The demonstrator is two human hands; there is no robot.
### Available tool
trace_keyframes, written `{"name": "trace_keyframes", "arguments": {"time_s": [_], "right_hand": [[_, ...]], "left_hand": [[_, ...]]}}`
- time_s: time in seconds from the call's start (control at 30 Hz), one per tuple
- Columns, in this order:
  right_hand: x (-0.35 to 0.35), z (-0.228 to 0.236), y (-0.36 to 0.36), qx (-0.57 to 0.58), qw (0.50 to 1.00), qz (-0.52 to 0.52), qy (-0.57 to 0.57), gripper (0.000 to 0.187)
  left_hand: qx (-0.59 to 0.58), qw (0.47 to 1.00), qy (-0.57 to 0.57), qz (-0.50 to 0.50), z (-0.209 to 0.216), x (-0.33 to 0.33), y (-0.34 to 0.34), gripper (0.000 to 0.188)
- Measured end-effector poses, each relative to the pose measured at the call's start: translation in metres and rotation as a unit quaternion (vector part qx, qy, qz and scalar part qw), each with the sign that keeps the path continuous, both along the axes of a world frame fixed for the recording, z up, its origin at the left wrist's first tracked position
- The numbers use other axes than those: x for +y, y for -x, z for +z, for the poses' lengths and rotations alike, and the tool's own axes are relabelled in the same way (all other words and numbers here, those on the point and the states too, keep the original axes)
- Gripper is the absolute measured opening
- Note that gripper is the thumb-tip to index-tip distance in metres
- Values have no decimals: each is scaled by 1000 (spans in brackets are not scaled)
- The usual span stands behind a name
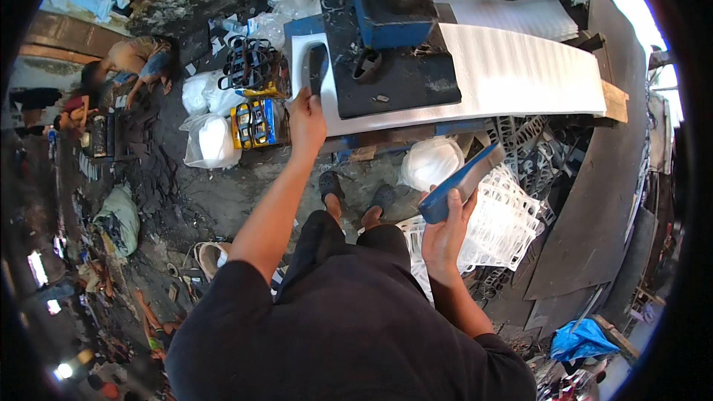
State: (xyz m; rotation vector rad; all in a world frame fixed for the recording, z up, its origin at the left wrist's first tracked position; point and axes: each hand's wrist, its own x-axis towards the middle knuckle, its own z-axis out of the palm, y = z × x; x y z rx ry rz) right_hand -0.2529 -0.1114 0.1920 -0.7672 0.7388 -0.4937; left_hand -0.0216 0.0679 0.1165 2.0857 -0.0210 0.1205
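My left hand (307, 120) grips the near left edge of a long white foam sheet (531, 70), beside a sole-shaped cut-out in it. The sheet lies across a bench under a blue press head (397, 18). A dark flat board (397, 89) rests on the sheet below that head, with a small dark loop-shaped piece (367, 65) on it. Off to the right, in front of the bench, my right hand (449, 234) holds a long blue cutting die (462, 182) with rounded ends, tilted upward. My thumb lies along its side; the other fingers are partly hidden behind it.
Sandal uppers (255, 122) stand stacked left of the bench by white plastic bags (212, 141). White cut-out foam scraps (501, 226) heap at the right. Dark sheets (587, 200) lean beyond them. A person (137, 63) bends over at far left; a blue tarp (583, 340) lies lower right.
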Motion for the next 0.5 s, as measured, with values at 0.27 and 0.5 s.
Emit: {"name": "trace_keyframes", "arguments": {"time_s": [0.27,0.5], "right_hand": [[67,64,-59,-58,928,235,283,80],[108,34,-102,32,826,290,482,71]], "left_hand": [[-87,955,-152,-241,-164,26,-95,6],[369,913,116,-127,-75,36,-79,22]]}}
